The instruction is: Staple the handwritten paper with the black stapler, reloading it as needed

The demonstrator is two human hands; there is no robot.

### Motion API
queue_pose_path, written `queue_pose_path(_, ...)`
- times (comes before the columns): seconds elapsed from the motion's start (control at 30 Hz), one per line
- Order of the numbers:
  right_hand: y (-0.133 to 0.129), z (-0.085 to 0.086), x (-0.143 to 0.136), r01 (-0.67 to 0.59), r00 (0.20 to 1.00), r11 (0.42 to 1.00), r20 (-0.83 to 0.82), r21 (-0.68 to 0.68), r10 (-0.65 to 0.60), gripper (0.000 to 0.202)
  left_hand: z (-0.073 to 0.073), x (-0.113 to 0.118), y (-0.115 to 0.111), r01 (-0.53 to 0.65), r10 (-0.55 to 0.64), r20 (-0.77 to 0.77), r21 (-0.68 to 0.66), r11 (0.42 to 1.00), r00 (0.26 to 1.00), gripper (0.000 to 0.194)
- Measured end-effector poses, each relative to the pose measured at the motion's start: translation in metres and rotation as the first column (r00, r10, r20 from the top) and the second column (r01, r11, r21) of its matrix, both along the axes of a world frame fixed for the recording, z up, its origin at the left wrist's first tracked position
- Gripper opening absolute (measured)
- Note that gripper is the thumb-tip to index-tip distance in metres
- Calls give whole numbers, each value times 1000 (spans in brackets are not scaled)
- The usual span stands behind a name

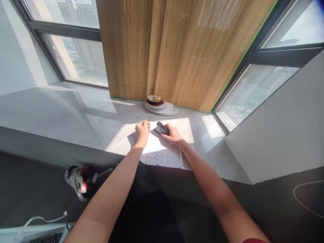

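Observation:
My right hand (174, 135) is wrapped round the rear of a black stapler (162, 128), whose jaws point left and stand apart. Beneath it lies a white sheet of paper (162, 153) with handwriting on it, near the front edge of the sill. My left hand (143, 130) is closed at the paper's upper left, its fingers curled just left of the stapler. What those fingers hold, if anything, is hidden.
A stack of plates (156, 106) stands at the back of the tiled sill (76, 118), against a bamboo blind (177, 50). Windows flank the blind. A white cable (35, 219) hangs at lower left, and a rope (301, 185) lies at right.

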State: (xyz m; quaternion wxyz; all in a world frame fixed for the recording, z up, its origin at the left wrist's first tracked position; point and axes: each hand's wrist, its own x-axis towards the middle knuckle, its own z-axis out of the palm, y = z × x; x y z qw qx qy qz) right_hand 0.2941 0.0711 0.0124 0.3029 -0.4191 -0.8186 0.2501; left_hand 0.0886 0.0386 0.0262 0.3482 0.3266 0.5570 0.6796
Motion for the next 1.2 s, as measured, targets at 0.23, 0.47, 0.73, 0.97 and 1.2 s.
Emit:
queue_pose_path(0.23,11,-5,4,-14,992,999,-128,44,19,26,-14,-7,0,25,-52,-163,-162,986,985,34)
queue_pose_path(0.47,12,-1,14,-54,987,999,-150,5,54,35,-16,-7,2,28,-75,-273,-173,985,959,34)
queue_pose_path(0.73,22,-1,41,-84,970,992,-237,-94,59,31,-19,-9,6,61,-82,-172,-126,990,982,28)
queue_pose_path(0.97,20,-2,39,-76,974,988,-224,-132,45,32,-26,-14,11,45,-55,-122,-84,995,991,28)
queue_pose_path(1.2,21,-4,35,-118,972,986,-216,-115,91,37,-29,-16,14,-24,9,-176,-83,996,984,30)
